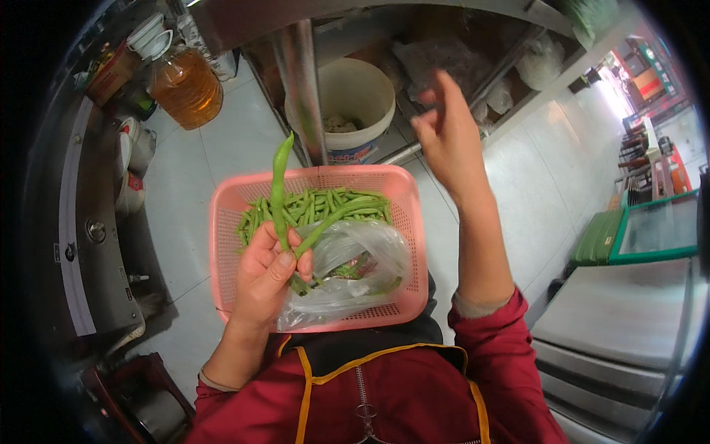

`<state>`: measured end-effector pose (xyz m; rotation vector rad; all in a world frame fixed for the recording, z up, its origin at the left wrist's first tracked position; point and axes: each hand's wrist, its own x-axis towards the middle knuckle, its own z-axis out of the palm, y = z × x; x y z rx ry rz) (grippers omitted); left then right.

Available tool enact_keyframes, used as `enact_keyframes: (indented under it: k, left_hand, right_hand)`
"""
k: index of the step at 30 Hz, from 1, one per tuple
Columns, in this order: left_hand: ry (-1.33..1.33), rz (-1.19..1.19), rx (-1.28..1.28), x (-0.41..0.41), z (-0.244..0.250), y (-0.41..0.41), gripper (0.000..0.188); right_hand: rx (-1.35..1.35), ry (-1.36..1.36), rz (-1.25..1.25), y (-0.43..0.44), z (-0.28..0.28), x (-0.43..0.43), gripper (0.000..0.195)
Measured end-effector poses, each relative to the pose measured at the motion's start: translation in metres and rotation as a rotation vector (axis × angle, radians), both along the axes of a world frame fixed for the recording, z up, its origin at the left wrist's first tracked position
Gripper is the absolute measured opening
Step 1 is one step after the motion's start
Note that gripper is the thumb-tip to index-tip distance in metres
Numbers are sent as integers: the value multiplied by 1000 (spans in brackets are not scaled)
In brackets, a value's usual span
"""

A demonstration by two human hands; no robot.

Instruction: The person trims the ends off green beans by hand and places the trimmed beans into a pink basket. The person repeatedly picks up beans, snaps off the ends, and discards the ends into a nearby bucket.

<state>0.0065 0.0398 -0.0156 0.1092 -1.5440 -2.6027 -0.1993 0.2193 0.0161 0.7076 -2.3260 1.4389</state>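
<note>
My left hand (272, 269) pinches green bean pods (281, 188) between thumb and fingers; one points up and another slants to the right. Below it, a pink perforated plastic basket (222, 222) rests at my lap. Many green beans (327, 202) lie along its far side. An opened clear plastic bag (338, 294) fills the near part, with some green pieces inside. My right hand (446, 127) is raised beyond the basket's far right corner, fingers apart and slightly blurred, with nothing seen in it.
A white bucket (355, 94) with some matter in it stands under a metal-legged table (299, 72). At the far left are a large jug of amber liquid (186, 89) and a steel appliance (100, 244). Steel equipment (615, 316) stands at the right. Below left is a dark red stool (144, 388).
</note>
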Motion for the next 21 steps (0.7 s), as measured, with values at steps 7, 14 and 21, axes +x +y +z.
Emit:
enact_keyframes:
  k: [7, 14, 21]
  left_hand:
    - [30, -79, 13, -5, -5, 1, 20]
    - [50, -133, -19, -1, -6, 5, 17]
    - [122, -207, 46, 4, -2, 3, 19]
  right_hand:
    - [-480, -955, 788, -7, -15, 87, 22]
    - [-470, -947, 761, -8, -17, 98, 15]
    - [-869, -1288, 1071, -10, -31, 118, 23]
